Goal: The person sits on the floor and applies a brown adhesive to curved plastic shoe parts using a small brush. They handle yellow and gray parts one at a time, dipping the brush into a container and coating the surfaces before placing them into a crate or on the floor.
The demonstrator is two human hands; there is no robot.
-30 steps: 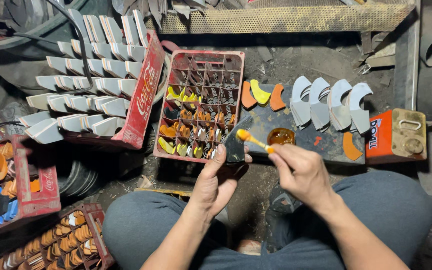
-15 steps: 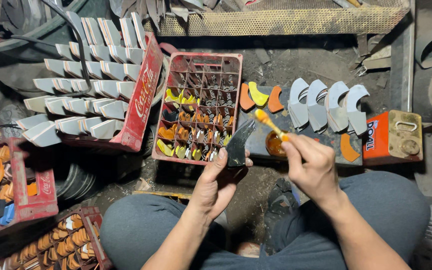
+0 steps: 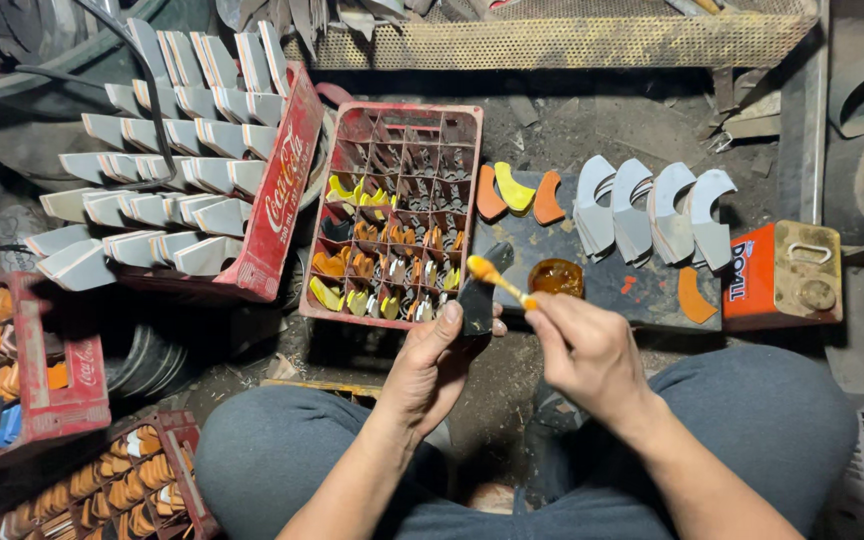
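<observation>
My left hand (image 3: 439, 362) grips a dark curved shoe-heel piece (image 3: 476, 295), held upright in front of me. My right hand (image 3: 587, 352) pinches a small brush (image 3: 500, 281) with a yellow glue-laden tip that rests against the upper part of the dark piece. Just beyond the brush sits a small round pot of amber glue (image 3: 556, 277) on a dark board (image 3: 612, 285). Both hands are above my knees, which are in grey trousers.
A red crate (image 3: 398, 115) holds several yellow and orange heel pieces. A tilted red crate (image 3: 284, 190) at left carries rows of grey-white pieces. Grey curved pieces (image 3: 652, 210) and orange ones (image 3: 517, 192) lie on the board. A red tin can (image 3: 780, 275) stands at right. More crates sit lower left.
My right hand drew the brush back from the glue pot to the dark piece in my left hand. The left hand kept holding the piece, shifting slightly.
</observation>
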